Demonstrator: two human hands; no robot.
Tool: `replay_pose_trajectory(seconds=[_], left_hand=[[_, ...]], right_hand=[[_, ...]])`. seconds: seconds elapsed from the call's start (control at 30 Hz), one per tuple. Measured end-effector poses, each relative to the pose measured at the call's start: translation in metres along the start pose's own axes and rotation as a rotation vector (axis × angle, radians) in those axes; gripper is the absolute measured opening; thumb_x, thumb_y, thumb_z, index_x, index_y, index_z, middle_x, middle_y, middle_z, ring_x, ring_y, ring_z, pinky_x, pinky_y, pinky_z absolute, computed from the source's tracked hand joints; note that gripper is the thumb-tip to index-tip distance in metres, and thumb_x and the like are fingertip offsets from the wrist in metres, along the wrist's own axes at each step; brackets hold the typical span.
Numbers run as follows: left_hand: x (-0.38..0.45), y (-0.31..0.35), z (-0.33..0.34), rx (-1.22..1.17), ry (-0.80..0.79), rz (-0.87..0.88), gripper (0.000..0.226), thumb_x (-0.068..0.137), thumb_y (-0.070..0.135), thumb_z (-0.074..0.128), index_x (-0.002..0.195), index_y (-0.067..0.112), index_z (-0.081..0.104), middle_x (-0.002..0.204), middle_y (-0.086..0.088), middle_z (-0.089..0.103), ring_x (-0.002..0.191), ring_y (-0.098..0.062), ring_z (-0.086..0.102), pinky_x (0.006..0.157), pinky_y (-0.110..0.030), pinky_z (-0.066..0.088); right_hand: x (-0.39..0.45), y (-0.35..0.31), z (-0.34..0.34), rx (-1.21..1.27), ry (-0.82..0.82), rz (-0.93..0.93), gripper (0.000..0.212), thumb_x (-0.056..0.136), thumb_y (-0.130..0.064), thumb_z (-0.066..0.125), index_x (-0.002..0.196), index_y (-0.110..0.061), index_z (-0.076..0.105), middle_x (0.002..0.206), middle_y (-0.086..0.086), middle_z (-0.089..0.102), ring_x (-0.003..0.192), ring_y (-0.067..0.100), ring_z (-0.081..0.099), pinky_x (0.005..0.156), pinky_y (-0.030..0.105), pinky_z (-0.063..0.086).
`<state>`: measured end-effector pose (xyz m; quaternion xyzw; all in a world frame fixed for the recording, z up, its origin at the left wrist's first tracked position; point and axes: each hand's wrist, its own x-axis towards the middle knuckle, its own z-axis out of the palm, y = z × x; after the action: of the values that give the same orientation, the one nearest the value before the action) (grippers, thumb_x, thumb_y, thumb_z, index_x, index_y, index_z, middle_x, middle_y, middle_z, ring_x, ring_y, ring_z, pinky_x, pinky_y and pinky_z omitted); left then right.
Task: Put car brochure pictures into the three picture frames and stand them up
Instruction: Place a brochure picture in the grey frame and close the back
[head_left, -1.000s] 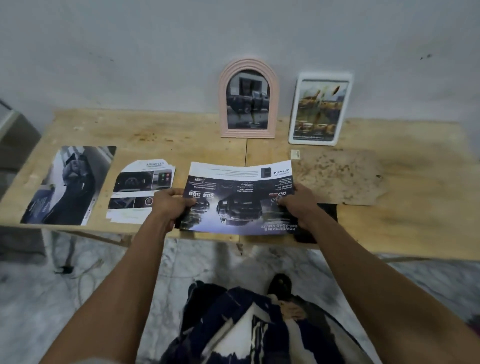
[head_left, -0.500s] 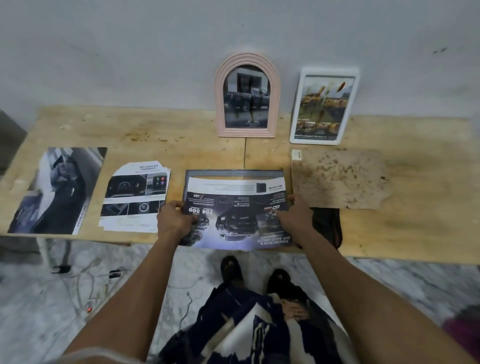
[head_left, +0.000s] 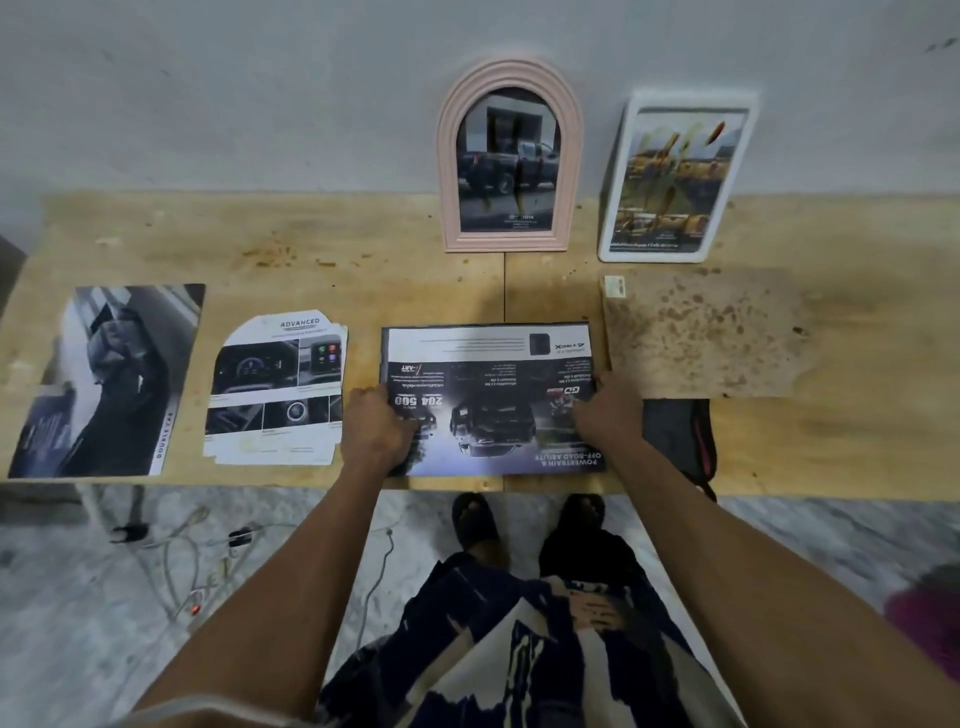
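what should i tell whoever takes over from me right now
Left hand presses the left edge of the brochure page; right hand presses its right edge. Neither lifts it.
The page lies flat over a dark rectangular frame at the table's front edge.
Done: pink arched frame and white frame hold pictures and stand against the wall.
Left: seat this page in the third frame, close it with the brown backing board if that belongs to it, stand it up.
Spare pages lie at left.

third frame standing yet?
No, the dark rectangular frame lies flat on the wooden table under the brochure page.
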<state>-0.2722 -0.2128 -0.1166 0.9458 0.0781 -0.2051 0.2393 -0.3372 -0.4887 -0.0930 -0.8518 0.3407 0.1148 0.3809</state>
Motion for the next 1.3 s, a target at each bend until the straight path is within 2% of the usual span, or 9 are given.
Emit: replay_pose_trajectory(seconds=[0.13, 0.2, 0.27, 0.33, 0.47, 0.77, 1.0, 1.17, 1.3], left_hand=[[-0.004, 0.006, -0.001, 0.015, 0.023, 0.036, 0.069, 0.075, 0.029, 0.084, 0.136, 0.023, 0.051, 0.120, -0.013, 0.051, 0.108, -0.035, 0.053, 0.092, -0.046, 0.052], [-0.006, 0.006, 0.000, 0.036, 0.041, 0.030, 0.069, 0.076, 0.037, 0.081, 0.137, 0.021, 0.051, 0.124, -0.015, 0.046, 0.116, -0.038, 0.046, 0.095, -0.047, 0.049], [-0.008, 0.004, 0.000, 0.009, 0.014, 0.017, 0.072, 0.074, 0.043, 0.082, 0.134, 0.019, 0.050, 0.125, -0.015, 0.045, 0.119, -0.037, 0.044, 0.096, -0.047, 0.048], [-0.006, 0.002, -0.001, -0.001, -0.052, 0.006, 0.081, 0.068, 0.043, 0.089, 0.133, 0.016, 0.048, 0.126, -0.015, 0.045, 0.118, -0.035, 0.045, 0.099, -0.045, 0.045], [0.000, 0.001, -0.001, 0.035, -0.075, 0.036, 0.086, 0.062, 0.042, 0.093, 0.130, 0.012, 0.049, 0.126, -0.015, 0.048, 0.115, -0.036, 0.048, 0.100, -0.047, 0.045], [0.009, -0.006, 0.002, 0.081, -0.075, 0.049, 0.104, 0.063, 0.048, 0.091, 0.146, 0.011, 0.040, 0.136, -0.016, 0.044, 0.121, -0.040, 0.047, 0.104, -0.052, 0.045], [0.001, 0.004, -0.002, 0.113, -0.054, 0.007, 0.095, 0.067, 0.042, 0.088, 0.144, 0.014, 0.038, 0.142, -0.016, 0.038, 0.130, -0.042, 0.038, 0.105, -0.055, 0.039], [0.001, 0.048, -0.002, 0.283, 0.011, 0.040, 0.098, 0.071, 0.050, 0.078, 0.146, 0.018, 0.025, 0.155, -0.012, 0.025, 0.141, -0.038, 0.024, 0.110, -0.060, 0.024], [0.002, 0.115, 0.015, 0.185, -0.040, 0.135, 0.085, 0.079, 0.044, 0.077, 0.148, 0.017, 0.036, 0.150, -0.014, 0.037, 0.136, -0.038, 0.034, 0.109, -0.053, 0.033]], right_hand=[[0.000, -0.006, -0.002, -0.031, 0.001, -0.011, 0.010, 0.083, -0.010, 0.062, 0.084, -0.016, 0.055, 0.083, 0.001, 0.059, 0.076, 0.022, 0.055, 0.057, 0.026, 0.040], [-0.002, -0.002, 0.002, -0.064, -0.004, 0.005, 0.019, 0.083, -0.014, 0.059, 0.100, -0.018, 0.056, 0.107, 0.008, 0.056, 0.100, 0.032, 0.053, 0.078, 0.036, 0.050], [-0.006, 0.002, 0.006, -0.116, -0.056, 0.002, 0.050, 0.084, -0.017, 0.058, 0.132, -0.024, 0.047, 0.133, 0.012, 0.041, 0.120, 0.037, 0.041, 0.099, 0.046, 0.044], [-0.007, 0.005, 0.009, -0.156, -0.103, -0.021, 0.065, 0.085, -0.019, 0.062, 0.145, -0.026, 0.037, 0.142, 0.011, 0.032, 0.128, 0.037, 0.033, 0.104, 0.046, 0.040], [-0.008, 0.008, 0.015, -0.296, -0.109, -0.046, 0.078, 0.085, -0.029, 0.072, 0.150, -0.026, 0.030, 0.147, 0.012, 0.024, 0.133, 0.035, 0.028, 0.102, 0.046, 0.039], [-0.011, 0.013, 0.025, -0.355, -0.084, -0.074, 0.075, 0.080, -0.038, 0.074, 0.142, -0.026, 0.033, 0.146, 0.014, 0.019, 0.129, 0.038, 0.026, 0.097, 0.049, 0.042], [-0.013, 0.009, 0.021, -0.363, -0.118, -0.075, 0.080, 0.078, -0.048, 0.073, 0.142, -0.024, 0.030, 0.153, 0.010, 0.006, 0.136, 0.037, 0.013, 0.102, 0.055, 0.041], [0.008, 0.010, -0.011, -0.222, 0.067, -0.080, 0.055, 0.085, -0.039, 0.065, 0.129, -0.011, 0.047, 0.140, 0.014, 0.035, 0.125, 0.034, 0.030, 0.097, 0.041, 0.035], [0.035, 0.034, -0.061, -0.195, 0.148, -0.017, 0.050, 0.089, -0.030, 0.060, 0.132, -0.009, 0.048, 0.135, 0.014, 0.044, 0.123, 0.036, 0.040, 0.100, 0.041, 0.036]])
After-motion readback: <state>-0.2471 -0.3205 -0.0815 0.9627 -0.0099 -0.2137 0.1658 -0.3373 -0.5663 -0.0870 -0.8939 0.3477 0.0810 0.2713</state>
